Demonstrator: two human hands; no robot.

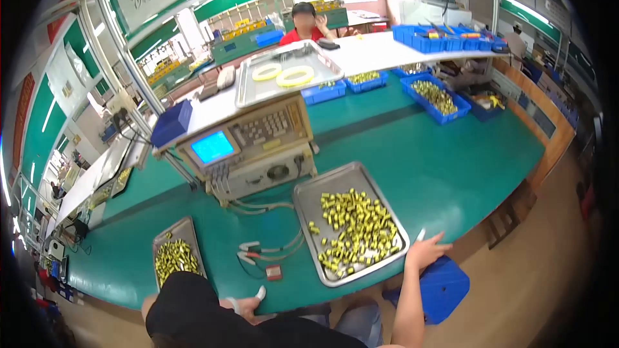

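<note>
At the table's front edge my left hand [247, 305] is held low, a white cover on one fingertip, fingers apart and nothing seen in them. My right hand [427, 252] is beside the near right corner of a large metal tray [351, 278], its fingers spread and empty, one also white-tipped. Many small yellow-and-black cylindrical parts [361, 225] lie loose in that tray. A smaller metal tray [198, 252] at the left holds similar parts [175, 258], partly hidden by my black sleeve [184, 309]. Between the trays lie test clips on leads [250, 252] and a small red block [274, 273].
A bench meter [248, 145] with a lit blue screen stands behind the trays, cables running from it. Blue bins of parts [438, 100] line the back. A tray with yellow rings [287, 77] sits atop the meter. A blue stool [446, 290] stands right; a person [303, 26] sits opposite.
</note>
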